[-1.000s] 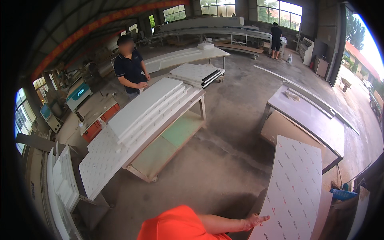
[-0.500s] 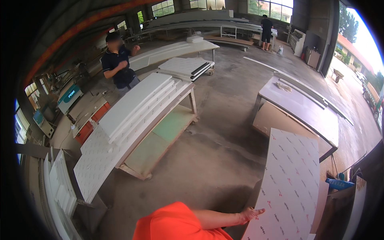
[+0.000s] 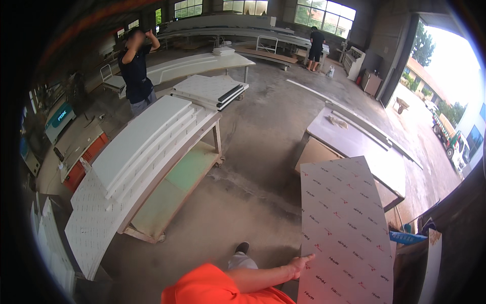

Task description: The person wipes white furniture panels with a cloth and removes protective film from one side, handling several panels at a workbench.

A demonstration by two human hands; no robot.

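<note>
Head view, from the left of two head-worn fisheye cameras: it faces forward and down across the workshop floor [image 3: 253,218], with the patterned panel [image 3: 347,233] and orange sleeve [image 3: 202,289] near, and the windows [image 3: 325,16] far.

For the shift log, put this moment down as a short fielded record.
Left hand: grips left edge of printed pale panel, thumb on its face
Right hand: not in view
Left side: table bearing stacked white panels
Right side: another table, crumpled scrap on top
Nearer co-worker: standing behind those stacked panels, arms raised toward the head
Farther co-worker: standing at the back
Outdoors: truck
</note>
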